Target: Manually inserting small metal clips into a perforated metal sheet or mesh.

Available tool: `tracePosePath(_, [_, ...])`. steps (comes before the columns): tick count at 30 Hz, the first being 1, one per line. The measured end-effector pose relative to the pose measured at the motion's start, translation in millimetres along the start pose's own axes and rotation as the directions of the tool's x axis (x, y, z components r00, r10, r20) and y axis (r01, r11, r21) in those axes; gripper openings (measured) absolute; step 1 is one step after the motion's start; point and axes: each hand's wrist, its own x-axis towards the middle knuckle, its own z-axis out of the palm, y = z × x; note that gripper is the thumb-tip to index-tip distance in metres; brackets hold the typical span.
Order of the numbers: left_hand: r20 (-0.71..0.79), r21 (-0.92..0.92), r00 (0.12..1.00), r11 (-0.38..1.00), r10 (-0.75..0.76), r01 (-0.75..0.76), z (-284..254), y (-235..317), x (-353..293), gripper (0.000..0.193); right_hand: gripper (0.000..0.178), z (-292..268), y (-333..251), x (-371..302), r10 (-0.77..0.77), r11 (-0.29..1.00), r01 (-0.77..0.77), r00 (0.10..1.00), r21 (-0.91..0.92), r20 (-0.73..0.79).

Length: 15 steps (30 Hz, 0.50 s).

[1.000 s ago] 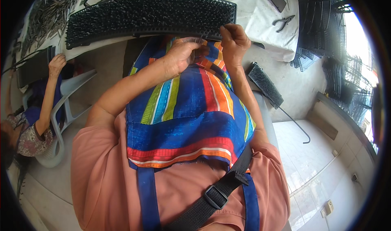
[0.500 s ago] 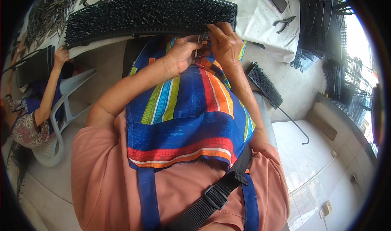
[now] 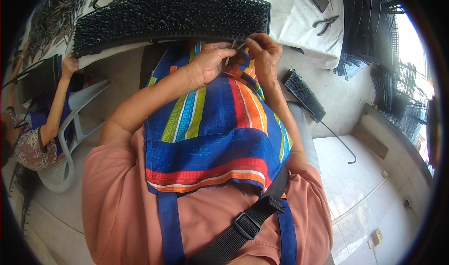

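A long, curved black panel (image 3: 168, 19), densely covered with small upright black points, lies along the table's near edge. Just below its right part, my left hand (image 3: 213, 61) is closed around a thin, light metal strip (image 3: 228, 59) that sticks out past the thumb. Beside it, my right hand (image 3: 265, 57) has thumb and forefinger pinched on a small, thin piece (image 3: 242, 45) near the panel's lower rim. What this piece is, I cannot make out. The fingertips of my left hand are partly hidden.
Pliers (image 3: 326, 25) lie on the white-covered table (image 3: 292, 24) at the right. Loose metal strips (image 3: 58, 19) are heaped at the far left. A smaller bristled black piece with a long hooked rod (image 3: 304, 94) stands at my right. At left, a person's hand (image 3: 70, 66) touches the panel's corner near a chair (image 3: 68, 125).
My right hand has moved down and slightly right, away from the panel's surface, with its pinched piece now showing. My left hand has stayed nearly in place.
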Motion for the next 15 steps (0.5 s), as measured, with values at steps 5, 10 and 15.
tracePosePath(5, [-0.141,0.035,0.989,0.998,-0.038,0.044,-2.9,-1.0,3.6,0.020,0.002,0.6,-1.0,12.3,-0.394,0.912,0.354,0.897,-0.209,-0.200])
tracePosePath(10, [-0.121,0.030,0.992,0.999,-0.029,0.033,0.2,-0.6,3.1,0.019,0.009,1.9,3.0,14.4,-0.510,0.726,0.422,0.860,-0.542,-0.014])
tracePosePath(15, [-0.096,0.042,0.995,0.999,-0.010,0.014,2.1,-0.1,1.1,0.021,0.014,2.6,-5.1,5.5,-0.562,0.532,0.480,0.816,-0.698,0.132])
